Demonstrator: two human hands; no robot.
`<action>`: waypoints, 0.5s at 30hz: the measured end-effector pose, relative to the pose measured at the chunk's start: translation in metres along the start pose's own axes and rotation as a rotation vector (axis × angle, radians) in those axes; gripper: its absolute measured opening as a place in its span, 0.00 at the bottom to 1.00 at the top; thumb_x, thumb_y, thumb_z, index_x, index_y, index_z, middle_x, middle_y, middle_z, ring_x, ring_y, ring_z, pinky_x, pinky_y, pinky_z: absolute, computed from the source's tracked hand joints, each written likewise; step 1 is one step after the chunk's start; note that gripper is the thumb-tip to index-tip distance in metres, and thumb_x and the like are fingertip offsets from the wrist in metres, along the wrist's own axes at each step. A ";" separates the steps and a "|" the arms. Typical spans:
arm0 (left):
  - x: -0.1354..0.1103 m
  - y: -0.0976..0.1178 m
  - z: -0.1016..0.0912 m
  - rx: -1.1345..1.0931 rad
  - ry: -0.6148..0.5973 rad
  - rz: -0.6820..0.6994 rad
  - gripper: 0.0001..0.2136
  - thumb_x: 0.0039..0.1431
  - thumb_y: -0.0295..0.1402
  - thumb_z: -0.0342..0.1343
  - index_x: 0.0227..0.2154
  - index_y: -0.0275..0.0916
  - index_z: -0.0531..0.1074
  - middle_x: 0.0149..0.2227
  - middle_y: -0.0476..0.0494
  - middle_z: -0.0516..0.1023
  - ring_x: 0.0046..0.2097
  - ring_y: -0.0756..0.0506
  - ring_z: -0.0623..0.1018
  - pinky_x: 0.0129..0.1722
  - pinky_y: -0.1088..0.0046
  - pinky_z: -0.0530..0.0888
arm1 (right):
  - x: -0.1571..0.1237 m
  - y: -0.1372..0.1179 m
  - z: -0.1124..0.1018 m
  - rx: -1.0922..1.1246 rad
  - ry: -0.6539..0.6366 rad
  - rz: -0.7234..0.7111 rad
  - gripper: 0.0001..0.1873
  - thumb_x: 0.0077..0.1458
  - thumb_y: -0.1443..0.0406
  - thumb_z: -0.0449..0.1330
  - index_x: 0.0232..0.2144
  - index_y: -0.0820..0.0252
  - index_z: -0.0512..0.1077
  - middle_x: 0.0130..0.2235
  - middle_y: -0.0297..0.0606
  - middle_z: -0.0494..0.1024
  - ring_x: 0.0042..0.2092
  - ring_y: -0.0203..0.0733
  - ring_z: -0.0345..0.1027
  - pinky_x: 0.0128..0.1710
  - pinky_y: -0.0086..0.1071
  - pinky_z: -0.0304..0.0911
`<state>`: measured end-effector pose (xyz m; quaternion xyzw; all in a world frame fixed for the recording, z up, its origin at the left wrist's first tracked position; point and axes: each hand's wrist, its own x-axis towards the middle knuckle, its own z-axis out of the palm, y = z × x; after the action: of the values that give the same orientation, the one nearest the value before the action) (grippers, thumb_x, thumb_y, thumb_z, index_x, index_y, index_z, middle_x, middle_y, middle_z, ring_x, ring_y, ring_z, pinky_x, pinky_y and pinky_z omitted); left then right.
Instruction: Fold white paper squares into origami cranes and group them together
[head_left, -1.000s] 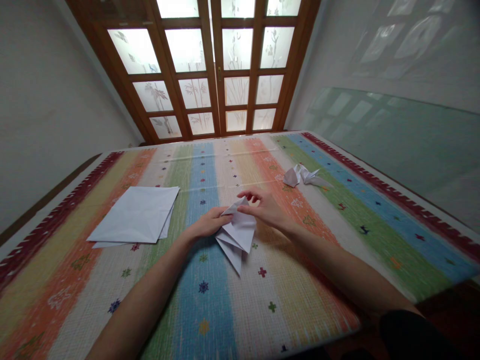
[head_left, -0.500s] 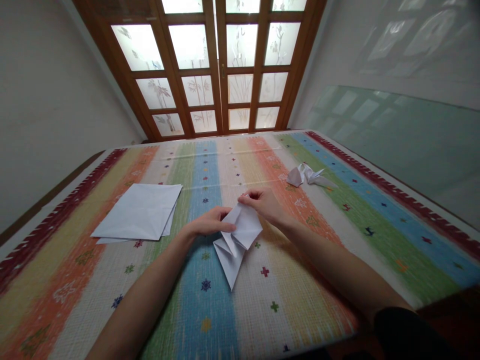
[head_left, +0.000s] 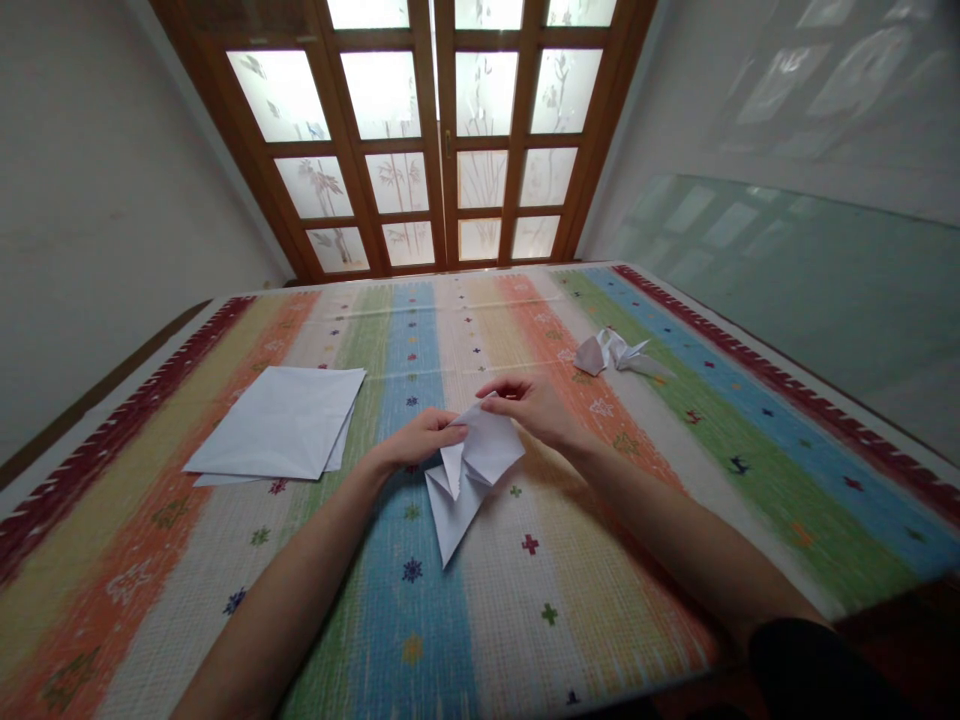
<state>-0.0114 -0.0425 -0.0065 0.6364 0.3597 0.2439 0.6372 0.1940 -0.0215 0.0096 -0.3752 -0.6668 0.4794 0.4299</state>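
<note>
A partly folded sheet of white paper lies at the middle of the table, its pointed end toward me and several creased flaps showing. My left hand grips its left edge, thumb on top and fingers underneath. At the far corner, my right hand pinches the paper between thumb and index finger. The fingers of the left hand are partly hidden beneath the sheet.
To the left lies a stack of white square paper sheets. Folded white paper figures rest at the back right. A striped, patterned tablecloth covers the table, with walls on both sides and a wooden glazed door beyond.
My left thumb has shifted up along the paper's left edge. A narrow flap on that side now stands out more, and the near tip has swung slightly left.
</note>
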 end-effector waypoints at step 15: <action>-0.002 -0.004 -0.006 -0.133 -0.070 -0.079 0.18 0.44 0.46 0.65 0.25 0.32 0.74 0.20 0.51 0.70 0.22 0.53 0.66 0.20 0.79 0.60 | 0.003 -0.005 -0.013 -0.043 -0.202 -0.070 0.08 0.43 0.61 0.68 0.30 0.55 0.80 0.27 0.33 0.77 0.28 0.34 0.66 0.27 0.28 0.61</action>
<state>-0.0179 -0.0410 -0.0101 0.5861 0.3450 0.2193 0.6996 0.2044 -0.0159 0.0170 -0.3104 -0.7296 0.4852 0.3688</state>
